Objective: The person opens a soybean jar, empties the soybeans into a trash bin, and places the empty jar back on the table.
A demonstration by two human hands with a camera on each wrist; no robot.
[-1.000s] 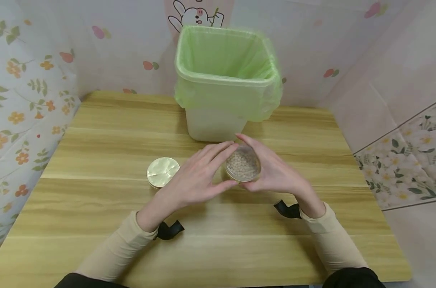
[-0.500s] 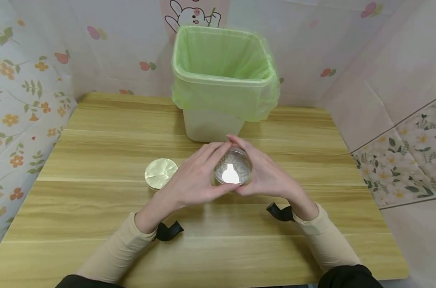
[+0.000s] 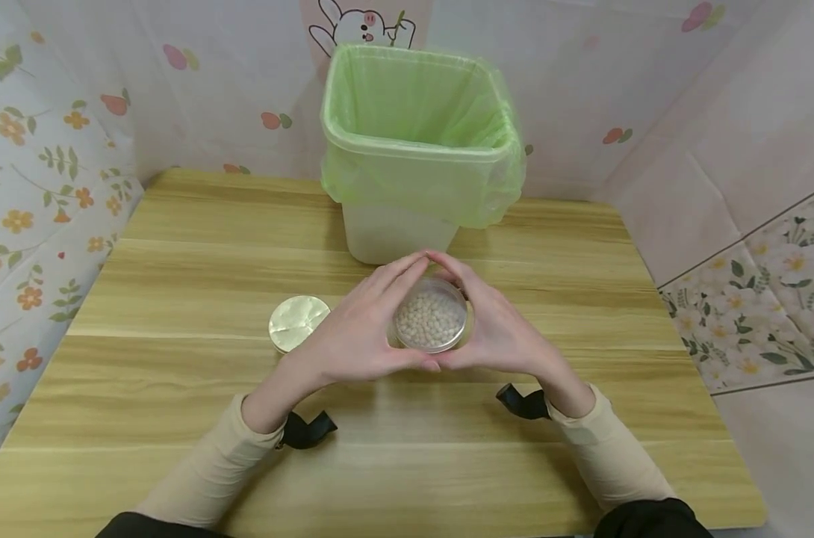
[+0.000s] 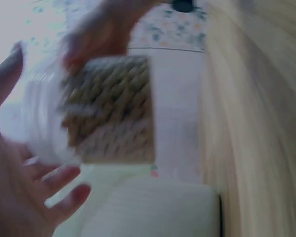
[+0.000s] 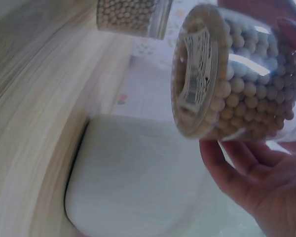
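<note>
A clear plastic jar [image 3: 431, 320] full of small pale beige balls is held upright between both hands, its see-through top facing up. The left hand [image 3: 358, 335] curves round its left side near the top, while the right hand [image 3: 504, 329] grips the right side. In the head view the fingertips of the two hands meet behind the jar and the thumbs meet in front. A white printed label [image 5: 196, 69] shows on the jar's underside in the right wrist view, and the left wrist view has the jar's base raised off the wooden table [image 4: 256, 128].
A second ball-filled jar [image 5: 123, 17] with a gold foil top [image 3: 298, 320] stands left of the left hand. Behind the hands is a white bin [image 3: 396, 232] with a green liner [image 3: 420, 175]. Patterned sheets [image 3: 212, 90] line the back and sides.
The jar and right hand have moved slightly left and nearer the body, and the jar has become more level. The left hand has closed in against the right hand round it.
</note>
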